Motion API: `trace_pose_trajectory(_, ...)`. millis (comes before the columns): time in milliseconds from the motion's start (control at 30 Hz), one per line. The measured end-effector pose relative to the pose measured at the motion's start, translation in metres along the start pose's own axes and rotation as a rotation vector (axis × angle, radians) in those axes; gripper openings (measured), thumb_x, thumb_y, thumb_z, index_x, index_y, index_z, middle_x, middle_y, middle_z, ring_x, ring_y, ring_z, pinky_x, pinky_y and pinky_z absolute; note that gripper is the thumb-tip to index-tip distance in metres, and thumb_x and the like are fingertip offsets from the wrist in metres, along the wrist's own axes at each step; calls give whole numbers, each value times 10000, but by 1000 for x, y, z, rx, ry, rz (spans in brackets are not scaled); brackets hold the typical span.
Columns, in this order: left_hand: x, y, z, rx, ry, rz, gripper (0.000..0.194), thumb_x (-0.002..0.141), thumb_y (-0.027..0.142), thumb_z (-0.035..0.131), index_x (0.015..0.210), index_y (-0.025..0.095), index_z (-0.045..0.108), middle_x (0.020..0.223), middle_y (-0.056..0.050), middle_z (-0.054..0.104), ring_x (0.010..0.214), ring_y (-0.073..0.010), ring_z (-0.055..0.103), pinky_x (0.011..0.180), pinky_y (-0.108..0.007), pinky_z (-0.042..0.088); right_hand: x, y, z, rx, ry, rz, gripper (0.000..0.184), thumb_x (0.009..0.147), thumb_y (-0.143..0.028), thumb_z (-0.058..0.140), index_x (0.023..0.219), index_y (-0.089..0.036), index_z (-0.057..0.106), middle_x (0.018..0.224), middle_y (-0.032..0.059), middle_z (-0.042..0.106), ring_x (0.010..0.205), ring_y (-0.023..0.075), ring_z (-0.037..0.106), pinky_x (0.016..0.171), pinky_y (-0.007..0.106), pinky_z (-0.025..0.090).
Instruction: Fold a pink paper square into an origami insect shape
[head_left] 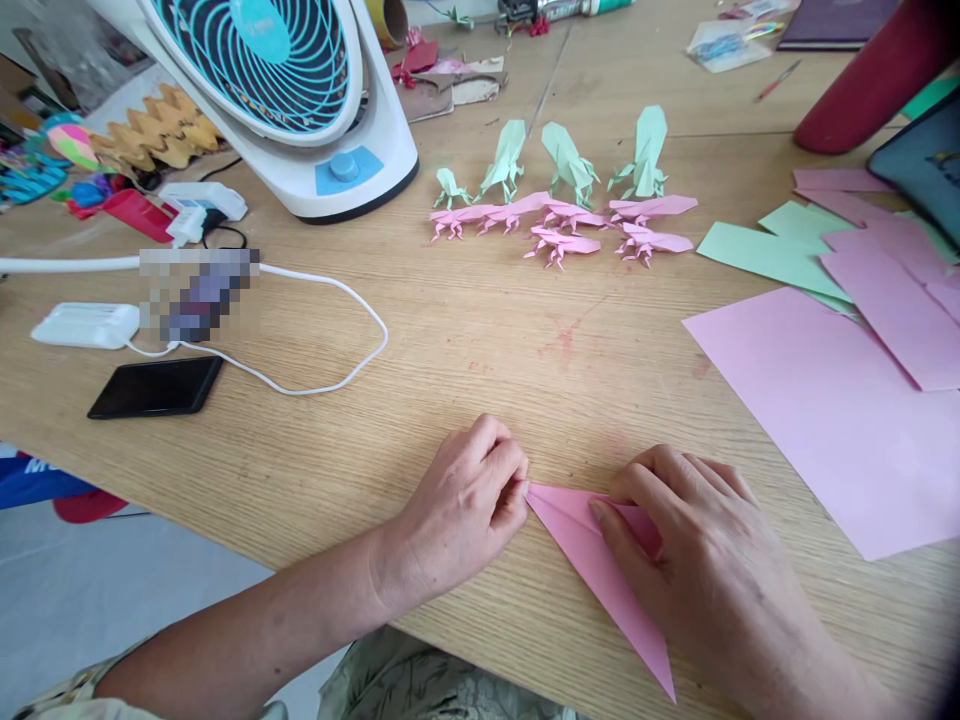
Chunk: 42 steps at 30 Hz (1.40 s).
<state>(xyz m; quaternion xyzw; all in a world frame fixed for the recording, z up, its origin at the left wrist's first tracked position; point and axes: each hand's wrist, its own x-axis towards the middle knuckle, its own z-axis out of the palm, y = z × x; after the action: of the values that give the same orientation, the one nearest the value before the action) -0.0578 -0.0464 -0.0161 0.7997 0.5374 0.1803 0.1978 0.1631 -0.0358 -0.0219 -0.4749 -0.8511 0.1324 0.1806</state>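
A pink sheet folded into a long pointed shape (600,565) lies on the wooden table (465,340) near its front edge. My left hand (469,500) is curled, its fingertips pinching the paper's left tip. Over the middle of the fold rests my right hand (701,555), fingers bent and pressing the paper flat against the table. Further back stand several green folded paper figures (570,165) and, just in front of them, several pink ones (559,220).
Loose pink sheets (832,400) and green sheets (772,255) lie at the right. A white fan (300,90) stands at the back left, with a white cable (330,340), a black phone (156,386) and a white box (84,325). A dark red cylinder (870,85) is at the back right.
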Motion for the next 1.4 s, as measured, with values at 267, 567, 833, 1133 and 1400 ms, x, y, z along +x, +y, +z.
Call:
trace_pose_trajectory(267, -5, -4, -4, -51, 11, 36, 124, 909, 66, 504, 832, 152, 551, 914, -43, 527, 873, -154, 544, 804, -283, 472, 1, 2, 3, -29, 5, 0, 284, 940, -286, 505, 664, -220, 488, 684, 5, 503, 638, 174, 506, 729, 369, 361)
trace_pose_trajectory(567, -24, -11, -13, 14, 30, 218, 352, 942, 4, 457, 1249, 136, 569, 1075, -88, 583, 998, -160, 580, 873, -297, 519, 1, 3, 3, -34, -6, -7, 259, 941, -289, 508, 693, -217, 510, 718, 8, 527, 670, 181, 530, 741, 369, 370)
trace_pose_trajectory(833, -36, -8, -14, 278, -32, 370, 339, 1005, 112, 416, 1305, 45, 559, 1194, -155, 626, 1057, -240, 579, 904, -408, 550, 0, 4, 3, -33, 1, -29, 264, 948, -301, 495, 698, -218, 502, 737, 16, 534, 678, 182, 526, 742, 371, 371)
trace_pose_trajectory(1133, -37, -7, -14, 317, -22, 359, 350, 1004, 101, 392, 1303, 0, 544, 1165, -171, 640, 1046, -239, 591, 917, -388, 553, 0, 4, 2, -31, -23, -20, 285, 956, -300, 484, 682, -221, 485, 710, 15, 523, 666, 179, 514, 751, 377, 376)
trace_pose_trajectory(1400, -34, -3, -18, 380, -49, 336, 365, 998, 100, 393, 1320, 19, 544, 1206, -176, 644, 1053, -247, 601, 913, -406, 560, 1, 4, 1, -29, -26, -27, 268, 952, -302, 502, 697, -218, 495, 735, 17, 533, 683, 180, 522, 760, 374, 370)
